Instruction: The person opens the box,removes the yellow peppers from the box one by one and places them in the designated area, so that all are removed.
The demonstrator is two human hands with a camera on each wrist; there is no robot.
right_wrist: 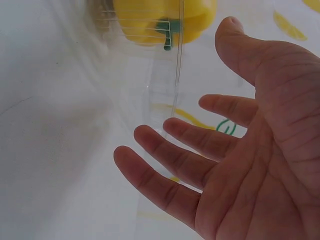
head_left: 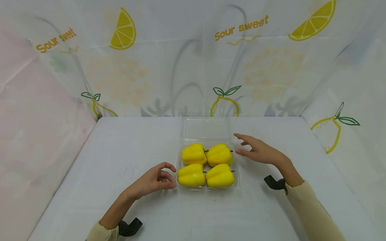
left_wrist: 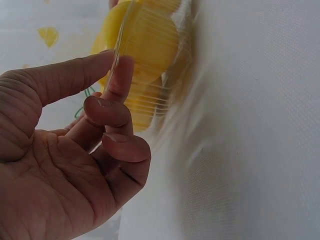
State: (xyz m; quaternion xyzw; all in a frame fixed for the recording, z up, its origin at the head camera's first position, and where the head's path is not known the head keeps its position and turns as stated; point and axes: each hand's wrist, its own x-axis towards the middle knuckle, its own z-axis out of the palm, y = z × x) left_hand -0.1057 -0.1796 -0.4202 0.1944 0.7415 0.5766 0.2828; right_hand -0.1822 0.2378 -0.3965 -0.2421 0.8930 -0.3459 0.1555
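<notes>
A clear plastic clamshell box stands on the table with several yellow bell peppers in its base, two to a row. Its see-through lid is folded back toward the wall. At the box's left side is my left hand; the left wrist view shows thumb and index finger pinching the rim, the other fingers curled. My right hand hovers off the box's right side, fingers spread and holding nothing. In the right wrist view a gap separates its fingers from the clear wall, behind which one pepper shows its green stem.
A white cloth covers the table. Behind it hangs a backdrop printed with lemons and lettering, and similar sheets close off both sides. A black wrist mount sits on the left forearm, another mount on the right.
</notes>
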